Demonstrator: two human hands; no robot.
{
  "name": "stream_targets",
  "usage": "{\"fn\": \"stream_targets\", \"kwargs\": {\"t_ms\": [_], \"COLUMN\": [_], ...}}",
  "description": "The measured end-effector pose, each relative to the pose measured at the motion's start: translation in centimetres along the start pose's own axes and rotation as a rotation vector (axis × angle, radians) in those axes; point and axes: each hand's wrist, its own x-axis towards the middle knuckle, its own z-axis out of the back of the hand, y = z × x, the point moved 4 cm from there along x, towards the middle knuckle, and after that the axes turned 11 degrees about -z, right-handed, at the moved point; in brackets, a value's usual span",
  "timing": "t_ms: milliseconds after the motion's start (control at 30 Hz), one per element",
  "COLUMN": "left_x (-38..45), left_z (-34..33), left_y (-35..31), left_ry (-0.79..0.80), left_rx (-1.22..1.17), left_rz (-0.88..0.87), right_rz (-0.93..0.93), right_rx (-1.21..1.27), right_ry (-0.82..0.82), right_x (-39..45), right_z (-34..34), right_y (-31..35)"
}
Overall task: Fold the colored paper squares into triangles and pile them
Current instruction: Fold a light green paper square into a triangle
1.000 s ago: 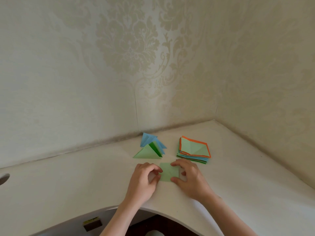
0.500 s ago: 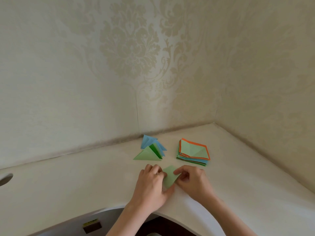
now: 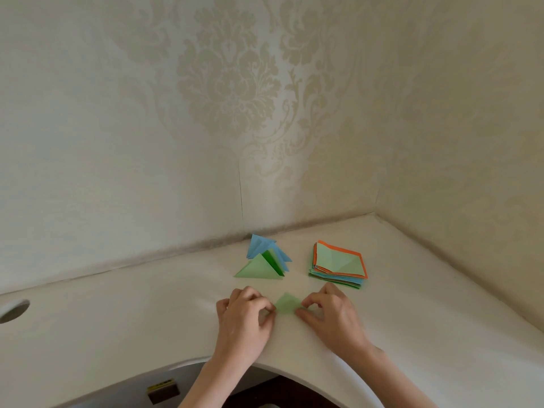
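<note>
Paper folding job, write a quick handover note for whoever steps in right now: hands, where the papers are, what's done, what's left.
Left hand: pinches the left corner of the light green paper against the desk.
Right hand: fingers curled on that paper's right corner.
The paper is folded into a triangle, lying between the hands, point away from the person.
Done: a pile of folded triangles, blue and green, sits behind the hands near the wall.
Left: finish pressing this piece and add it to the pile, then fold the stack of squares to the pile's right, light green sheet on top, orange under it.
</note>
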Motion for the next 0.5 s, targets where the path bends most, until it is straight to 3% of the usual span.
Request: {"fn": "stream_targets", "kwargs": {"t_ms": [233, 500], "left_x": [0.5, 0.9], "left_z": [-0.8, -1.9], "left_y": [-0.4, -0.8], "left_ry": [0.057, -0.02], "left_rx": [0.056, 0.199], "left_rz": [0.147, 0.148], "right_rz": [-0.028, -0.067], "right_rx": [-0.021, -0.065], "right_ry": [-0.053, -0.087], "right_x": [0.2, 0.4], "right_z": [-0.8, -1.0], "right_y": [0.1, 0.1]}}
